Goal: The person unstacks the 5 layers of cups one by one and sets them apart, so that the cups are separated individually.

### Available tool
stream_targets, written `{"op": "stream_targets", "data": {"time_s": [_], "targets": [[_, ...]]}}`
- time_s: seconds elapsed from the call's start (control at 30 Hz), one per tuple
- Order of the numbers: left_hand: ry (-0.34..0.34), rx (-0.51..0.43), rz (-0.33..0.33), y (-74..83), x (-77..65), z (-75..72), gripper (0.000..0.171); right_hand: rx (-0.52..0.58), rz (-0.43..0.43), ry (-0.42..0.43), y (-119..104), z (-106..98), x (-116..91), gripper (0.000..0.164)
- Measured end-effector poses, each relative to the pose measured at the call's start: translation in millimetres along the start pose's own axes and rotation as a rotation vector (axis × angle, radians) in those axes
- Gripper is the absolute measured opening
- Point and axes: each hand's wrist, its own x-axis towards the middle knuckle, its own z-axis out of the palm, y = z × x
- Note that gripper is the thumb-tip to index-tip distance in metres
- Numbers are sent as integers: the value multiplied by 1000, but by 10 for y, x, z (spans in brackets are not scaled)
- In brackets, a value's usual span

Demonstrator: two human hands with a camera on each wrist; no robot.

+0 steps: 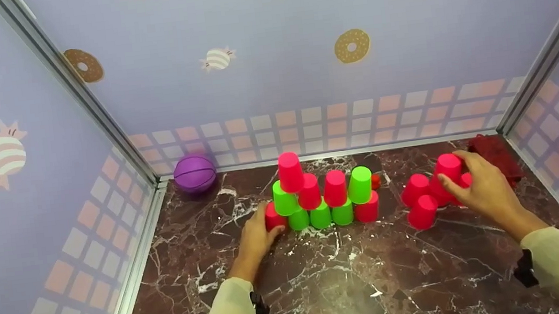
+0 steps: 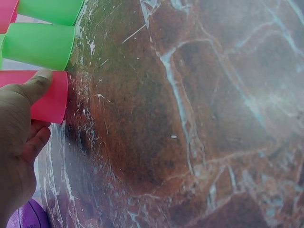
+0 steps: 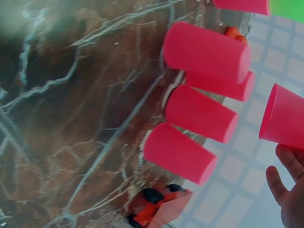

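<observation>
Cups stand mouth-down in a stepped wall: a bottom row of pink and green cups (image 1: 320, 214), a second row above, and one pink cup (image 1: 290, 172) on top at the left. My left hand (image 1: 256, 236) holds the bottom row's left end pink cup (image 2: 50, 97), thumb on its near side and fingers behind. To the right, my right hand (image 1: 486, 191) grips another pink cup (image 1: 449, 165) by its side, raised above the loose cups. Several pink cups (image 1: 422, 213) stand below it, partly hidden by the hand and the held cup.
A purple ball (image 1: 195, 174) sits in the back left corner. At the back right lies a dark red object (image 1: 495, 156). A red toy vehicle (image 3: 159, 206) with black wheels shows beside the loose cups in the right wrist view. Patterned walls (image 1: 292, 82) enclose the marbled tabletop (image 1: 326, 288).
</observation>
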Motion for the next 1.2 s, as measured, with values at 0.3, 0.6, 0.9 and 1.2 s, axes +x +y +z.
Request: {"op": "stream_targets", "data": {"time_s": [0.3, 0.6, 0.9, 1.2], "targets": [[6, -11, 11, -38, 4, 20, 74, -20, 42, -42, 154, 15, -153, 68], [2, -12, -15, -29, -10, 4, 73, -37, 13, -10, 264, 128, -309, 67], [21, -6, 3, -9, 1, -8, 73, -45, -8, -15, 309, 253, -403, 63], [7, -18, 6, 20, 0, -4, 71, -5, 26, -84, 370, 363, -548, 59]]}}
